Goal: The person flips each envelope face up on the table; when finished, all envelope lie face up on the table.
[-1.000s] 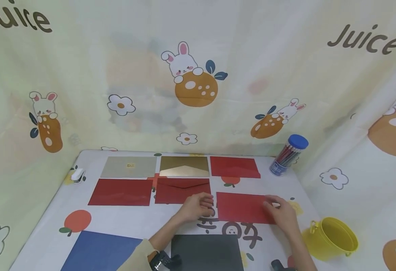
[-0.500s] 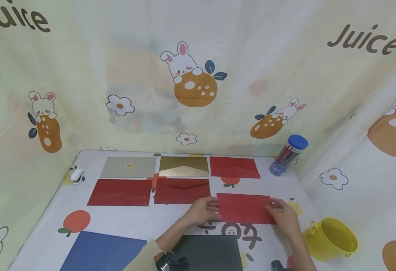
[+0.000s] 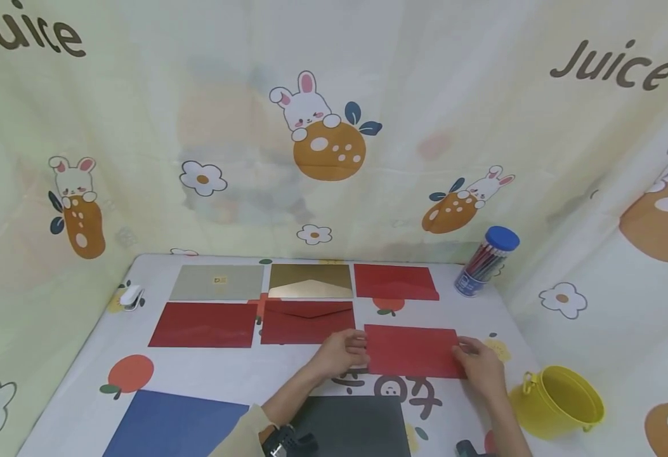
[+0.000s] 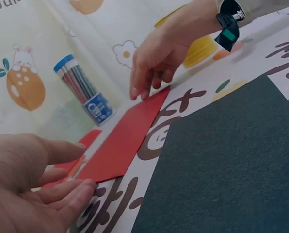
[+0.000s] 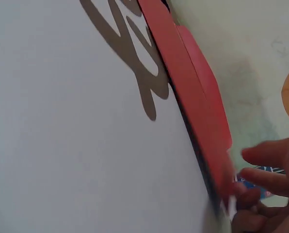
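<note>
While both hands attend to it, the red envelope (image 3: 412, 350) lies flat on the surface (image 3: 208, 371), just beyond the dark grey sheet (image 3: 349, 424). The left hand (image 3: 340, 351) rests at the envelope's left short edge, fingers nearly straight and loosely spread, tips touching that edge; it grips nothing. The right hand (image 3: 480, 363) sits at the envelope's right short edge, fingertips (image 4: 137, 92) extended down onto the corner; no closed grip is visible there either, and the right wrist view is too blurred to add detail.

Left of the red envelope, almost touching it, lies a darker red envelope (image 3: 307, 322) with its flap seam showing, and further left a third red envelope (image 3: 203, 324). Beyond the red envelope, along the far edge of the surface, lie a red card (image 3: 395, 281), a gold envelope (image 3: 311, 280) and a pale grey-green envelope (image 3: 217, 282). A pencil tube (image 3: 486, 262) with a blue cap stands beyond and right of the red envelope. A yellow bucket (image 3: 562, 402) sits right of the envelope, nearer the person. A blue sheet (image 3: 168, 424) lies left of the dark grey sheet. A small white stapler (image 3: 131, 296) sits at the far left.
</note>
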Motion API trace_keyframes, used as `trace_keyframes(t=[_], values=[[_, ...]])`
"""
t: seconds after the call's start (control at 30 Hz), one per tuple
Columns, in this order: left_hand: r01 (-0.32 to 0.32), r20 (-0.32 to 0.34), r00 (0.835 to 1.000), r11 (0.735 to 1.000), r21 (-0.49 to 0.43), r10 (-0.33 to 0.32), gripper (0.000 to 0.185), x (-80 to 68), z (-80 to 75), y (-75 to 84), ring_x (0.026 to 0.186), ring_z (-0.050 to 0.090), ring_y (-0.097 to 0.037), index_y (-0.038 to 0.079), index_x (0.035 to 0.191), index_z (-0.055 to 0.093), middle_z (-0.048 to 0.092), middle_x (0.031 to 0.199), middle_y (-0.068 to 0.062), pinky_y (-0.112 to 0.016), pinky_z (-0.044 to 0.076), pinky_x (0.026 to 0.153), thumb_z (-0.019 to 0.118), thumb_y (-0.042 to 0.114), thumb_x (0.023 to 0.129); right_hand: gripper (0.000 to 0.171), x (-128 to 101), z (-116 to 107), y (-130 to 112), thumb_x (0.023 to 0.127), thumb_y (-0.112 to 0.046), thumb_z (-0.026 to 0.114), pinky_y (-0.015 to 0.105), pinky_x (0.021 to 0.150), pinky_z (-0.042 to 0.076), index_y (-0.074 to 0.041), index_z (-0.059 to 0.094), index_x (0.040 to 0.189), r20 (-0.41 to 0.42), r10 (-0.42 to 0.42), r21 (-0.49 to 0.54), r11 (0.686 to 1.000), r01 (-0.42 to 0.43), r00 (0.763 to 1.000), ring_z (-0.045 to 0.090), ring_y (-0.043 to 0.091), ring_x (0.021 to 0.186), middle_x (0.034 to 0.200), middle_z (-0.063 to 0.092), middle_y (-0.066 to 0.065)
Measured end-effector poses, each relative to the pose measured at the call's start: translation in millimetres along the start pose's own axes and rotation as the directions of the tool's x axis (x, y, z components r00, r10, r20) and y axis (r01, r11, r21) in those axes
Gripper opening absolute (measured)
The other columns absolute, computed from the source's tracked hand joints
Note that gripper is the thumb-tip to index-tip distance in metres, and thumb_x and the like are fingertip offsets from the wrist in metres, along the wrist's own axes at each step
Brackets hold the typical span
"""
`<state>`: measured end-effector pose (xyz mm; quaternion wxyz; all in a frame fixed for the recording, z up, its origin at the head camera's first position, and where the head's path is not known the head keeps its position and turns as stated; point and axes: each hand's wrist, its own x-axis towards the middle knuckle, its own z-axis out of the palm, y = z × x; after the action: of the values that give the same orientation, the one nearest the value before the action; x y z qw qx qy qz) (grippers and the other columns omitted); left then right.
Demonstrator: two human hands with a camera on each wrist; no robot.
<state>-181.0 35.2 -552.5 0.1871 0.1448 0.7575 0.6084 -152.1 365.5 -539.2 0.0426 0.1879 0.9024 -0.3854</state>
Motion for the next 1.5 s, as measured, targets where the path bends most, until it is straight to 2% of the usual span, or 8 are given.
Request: trace_keyframes(t=[0.23, 0.33, 0.5, 0.7, 1.03, 1.27, 1.4, 1.5], values=[[-0.041, -0.062, 0.997, 0.998, -0.058, 0.037, 0.05, 1.3, -8.2, 9.6, 0.115, 0.067, -0.024, 0.006, 0.14, 0.056, 0.065, 0.131, -0.014, -0.035, 0.058, 0.089, 0.072, 0.011, 0.093, 0.048, 7.2, -3.0, -8.8, 0.103, -0.033, 0.054, 0.047, 0.097, 0.049, -0.006, 0.055, 0.143, -0.104, -0.008, 0.07, 0.997, 0.015, 0.995, 0.05, 0.039, 0.127, 0.135, 0.059, 0.024], [-0.058, -0.085, 0.995, 0.993, -0.1, 0.05, 0.048, 2.9, -12.4, 11.4, 0.116, 0.066, -0.026, 0.006, 0.14, 0.056, 0.062, 0.135, -0.015, -0.034, 0.057, 0.09, 0.07, 0.007, 0.094, 0.047, 8.4, -2.7, -14.8, 0.102, -0.032, 0.055, 0.029, 0.083, 0.048, -0.007, 0.057, 0.142, -0.13, -0.013, 0.094, 0.995, 0.025, 0.991, 0.053, 0.035, 0.122, 0.13, 0.062, 0.023], [-0.082, -0.136, 0.989, 0.989, -0.125, 0.065, 0.045, 5.8, -20.7, 7.4, 0.113, 0.068, -0.025, 0.008, 0.136, 0.06, 0.065, 0.131, -0.014, -0.032, 0.058, 0.089, 0.069, 0.001, 0.093, 0.045, 8.0, -4.3, -19.1, 0.106, -0.031, 0.048, 0.009, 0.075, 0.045, -0.012, 0.054, 0.145, -0.075, 0.023, 0.268, 0.963, -0.002, 0.997, 0.048, 0.029, 0.128, 0.145, 0.054, 0.016], [-0.084, -0.206, 0.977, 0.991, -0.104, 0.062, 0.044, 8.2, -30.5, 3.8, 0.102, 0.071, -0.018, 0.016, 0.129, 0.067, 0.072, 0.116, -0.004, -0.029, 0.059, 0.085, 0.07, -0.003, 0.09, 0.046, 10.2, -6.2, -21.0, 0.105, -0.039, 0.052, 0.014, 0.08, 0.052, -0.018, 0.055, 0.146, -0.019, 0.024, 0.424, 0.906, -0.013, 1.0, 0.052, 0.017, 0.119, 0.149, 0.051, 0.006], [-0.088, -0.282, 0.957, 0.995, -0.038, 0.074, 0.034, 4.6, -38.1, 4.6, 0.099, 0.073, -0.017, 0.024, 0.121, 0.072, 0.074, 0.111, 0.0, -0.033, 0.06, 0.082, 0.076, 0.011, 0.09, 0.039, 10.1, -9.9, -19.7, 0.103, -0.03, 0.058, 0.015, 0.082, 0.053, -0.012, 0.064, 0.136, -0.042, -0.096, 0.445, 0.89, 0.105, 0.994, 0.06, -0.001, 0.102, 0.122, 0.064, -0.017], [-0.06, -0.338, 0.937, 0.994, 0.096, 0.089, 0.015, 6.3, -39.5, 1.2, 0.096, 0.069, -0.015, 0.028, 0.106, 0.078, 0.075, 0.104, 0.006, -0.03, 0.059, 0.078, 0.076, 0.027, 0.091, 0.047, 13.0, -9.6, -19.3, 0.097, -0.045, 0.064, 0.018, 0.086, 0.053, -0.013, 0.067, 0.132, -0.092, -0.142, 0.378, 0.911, 0.167, 0.986, 0.058, 0.002, 0.105, 0.116, 0.068, -0.018], [-0.077, -0.345, 0.93, 0.986, 0.151, 0.126, 0.015, 12.4, -38.9, 0.1, 0.089, 0.068, -0.011, 0.025, 0.106, 0.078, 0.075, 0.102, 0.007, -0.026, 0.057, 0.072, 0.076, 0.028, 0.091, 0.051, 18.0, -6.9, -18.9, 0.094, -0.047, 0.068, 0.019, 0.08, 0.051, -0.01, 0.069, 0.128, -0.144, -0.127, 0.332, 0.928, 0.169, 0.981, 0.058, 0.006, 0.099, 0.11, 0.068, -0.015], [-0.088, -0.347, 0.925, 0.977, 0.196, 0.153, 0.015, 20.5, -36.7, -1.0, 0.081, 0.068, -0.008, 0.021, 0.106, 0.078, 0.076, 0.098, 0.006, -0.024, 0.056, 0.067, 0.076, 0.025, 0.092, 0.05, 24.3, -4.1, -17.6, 0.095, -0.047, 0.067, 0.019, 0.077, 0.05, -0.011, 0.069, 0.129, -0.164, -0.117, 0.263, 0.952, 0.157, 0.98, 0.058, 0.008, 0.097, 0.118, 0.07, -0.006]])
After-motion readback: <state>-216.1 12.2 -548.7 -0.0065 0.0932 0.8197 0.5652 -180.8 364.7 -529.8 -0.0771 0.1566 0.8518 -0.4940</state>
